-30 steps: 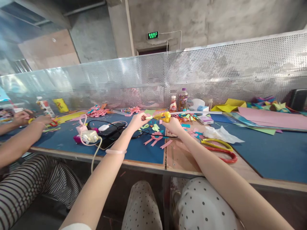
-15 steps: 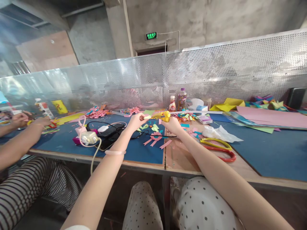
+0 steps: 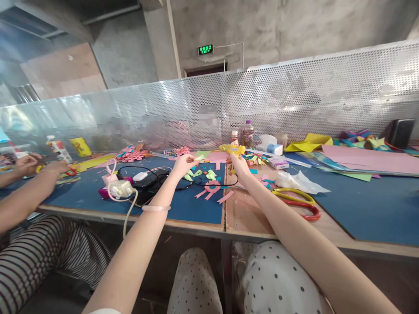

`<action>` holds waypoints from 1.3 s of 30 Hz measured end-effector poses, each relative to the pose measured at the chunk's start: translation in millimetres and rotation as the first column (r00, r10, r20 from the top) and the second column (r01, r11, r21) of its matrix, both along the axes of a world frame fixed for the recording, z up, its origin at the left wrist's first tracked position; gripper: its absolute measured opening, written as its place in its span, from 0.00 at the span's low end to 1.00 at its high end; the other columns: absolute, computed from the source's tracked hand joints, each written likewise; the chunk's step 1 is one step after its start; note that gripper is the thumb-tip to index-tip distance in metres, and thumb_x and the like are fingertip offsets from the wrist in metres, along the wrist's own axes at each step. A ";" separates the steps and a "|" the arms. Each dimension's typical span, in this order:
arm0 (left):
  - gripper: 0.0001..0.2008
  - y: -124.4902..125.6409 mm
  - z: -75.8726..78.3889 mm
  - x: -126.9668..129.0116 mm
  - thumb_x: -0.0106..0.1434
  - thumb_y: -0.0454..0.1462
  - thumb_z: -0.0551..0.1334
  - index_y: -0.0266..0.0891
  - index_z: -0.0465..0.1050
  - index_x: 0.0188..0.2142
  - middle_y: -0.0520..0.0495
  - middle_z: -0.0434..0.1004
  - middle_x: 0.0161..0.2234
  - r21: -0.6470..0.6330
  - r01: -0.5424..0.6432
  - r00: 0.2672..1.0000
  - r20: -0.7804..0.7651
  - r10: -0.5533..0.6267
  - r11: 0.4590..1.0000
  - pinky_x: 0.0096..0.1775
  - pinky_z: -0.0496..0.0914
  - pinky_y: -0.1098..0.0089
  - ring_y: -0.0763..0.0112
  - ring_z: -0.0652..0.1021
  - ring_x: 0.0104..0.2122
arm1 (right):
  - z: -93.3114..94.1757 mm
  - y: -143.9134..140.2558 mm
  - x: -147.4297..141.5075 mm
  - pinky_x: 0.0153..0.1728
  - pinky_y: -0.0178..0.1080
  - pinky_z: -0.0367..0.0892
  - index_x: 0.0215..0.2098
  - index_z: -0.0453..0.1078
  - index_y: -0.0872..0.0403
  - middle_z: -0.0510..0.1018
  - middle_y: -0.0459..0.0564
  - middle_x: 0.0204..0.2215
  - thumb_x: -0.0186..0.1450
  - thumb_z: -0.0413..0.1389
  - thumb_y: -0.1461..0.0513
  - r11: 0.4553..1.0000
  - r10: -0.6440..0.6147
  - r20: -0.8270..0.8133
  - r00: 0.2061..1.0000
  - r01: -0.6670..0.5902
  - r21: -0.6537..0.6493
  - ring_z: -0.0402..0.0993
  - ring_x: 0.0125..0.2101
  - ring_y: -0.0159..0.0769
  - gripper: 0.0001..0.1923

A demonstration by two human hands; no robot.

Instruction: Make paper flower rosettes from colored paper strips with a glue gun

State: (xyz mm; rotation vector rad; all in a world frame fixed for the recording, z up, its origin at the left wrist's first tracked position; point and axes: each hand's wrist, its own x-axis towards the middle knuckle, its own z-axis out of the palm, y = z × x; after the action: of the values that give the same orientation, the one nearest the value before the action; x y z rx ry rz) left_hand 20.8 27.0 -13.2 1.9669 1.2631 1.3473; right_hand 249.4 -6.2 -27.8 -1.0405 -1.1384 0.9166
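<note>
Bare blue tabletop (image 3: pixel 376 209) lay open on the right. Ahead, paper scraps (image 3: pixel 209 185), a black cable (image 3: pixel 163 174), scissors (image 3: pixel 299 203) and bottles (image 3: pixel 248 133) crowded the way.

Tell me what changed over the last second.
The right hand carried the yellow glue gun up and away toward the bottles, off the small paper piece pinched in the left hand. Both grips held; the scissors and charger stayed put.
</note>
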 end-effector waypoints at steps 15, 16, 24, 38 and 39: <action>0.13 -35.9 1.5 59.1 0.47 0.36 0.71 0.35 0.68 0.26 0.49 0.72 0.34 -0.296 0.682 0.700 0.529 -0.481 0.669 0.42 0.69 0.59 0.67 0.75 0.38 | -6.3 13.7 -18.0 0.34 0.35 0.68 0.31 0.64 0.52 0.74 0.45 0.29 0.56 0.58 0.52 0.935 0.355 -0.412 0.840 -0.307 0.180 0.72 0.31 0.31 0.14; 0.13 -36.1 0.6 61.4 0.47 0.35 0.71 0.35 0.68 0.26 0.49 0.72 0.34 -0.310 0.694 0.693 0.533 -0.485 0.650 0.42 0.70 0.60 0.68 0.75 0.37 | -6.1 13.3 -17.3 0.34 0.35 0.67 0.32 0.65 0.52 0.74 0.45 0.29 0.56 0.58 0.51 0.931 0.364 -0.406 0.838 -0.318 0.178 0.72 0.30 0.31 0.15; 0.11 -35.6 -2.2 66.7 0.44 0.32 0.72 0.34 0.72 0.26 0.51 0.72 0.27 -0.336 0.681 0.704 0.544 -0.457 0.650 0.37 0.67 0.71 0.75 0.74 0.30 | -1.4 4.3 -13.8 0.26 0.33 0.65 0.36 0.67 0.51 0.75 0.46 0.29 0.56 0.56 0.45 0.901 0.434 -0.299 0.850 -0.408 0.148 0.71 0.28 0.33 0.20; 0.11 -21.4 -0.3 55.7 0.44 0.36 0.72 0.34 0.74 0.26 0.50 0.73 0.27 -0.167 0.550 0.720 0.592 -0.363 0.818 0.35 0.66 0.72 0.76 0.73 0.29 | -1.8 -0.4 -14.6 0.33 0.36 0.67 0.31 0.73 0.55 0.77 0.50 0.31 0.54 0.58 0.56 0.968 0.234 -0.049 0.971 -0.227 0.110 0.72 0.32 0.35 0.12; 0.11 -19.2 -0.2 53.5 0.44 0.36 0.72 0.34 0.74 0.26 0.50 0.73 0.28 -0.157 0.539 0.721 0.594 -0.357 0.827 0.37 0.66 0.72 0.76 0.73 0.30 | -1.0 -1.5 -14.2 0.34 0.36 0.67 0.32 0.73 0.55 0.77 0.49 0.32 0.53 0.58 0.56 0.966 0.230 -0.027 0.973 -0.225 0.131 0.72 0.33 0.35 0.11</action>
State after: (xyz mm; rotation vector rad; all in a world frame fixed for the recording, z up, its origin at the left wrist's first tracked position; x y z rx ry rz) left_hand 74.3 7.9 -13.4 1.3855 0.6105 1.2172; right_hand 235.3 -7.7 -28.8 -0.7940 -1.2827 1.0271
